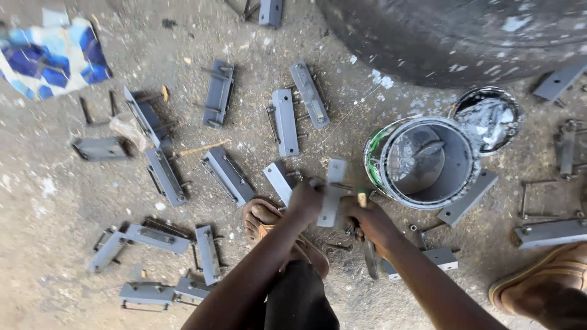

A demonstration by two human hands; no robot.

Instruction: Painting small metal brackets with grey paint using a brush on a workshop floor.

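My left hand (304, 200) grips a grey-painted flat metal bracket (332, 190), held upright over the ground. My right hand (369, 221) is closed around a paintbrush handle (362, 198) whose tip pokes up beside the bracket. Just right of both hands stands an open paint can (422, 162) with grey paint inside. Its lid (489, 117), smeared with grey, lies behind it. My sandalled foot (264, 220) is planted under my left wrist.
Several grey-painted brackets (228, 175) with bolts lie scattered over the dirt floor, left and right. A large dark drum (452, 36) fills the top right. A blue and white cloth (52, 58) lies top left. A brown shoe (547, 284) rests at the lower right.
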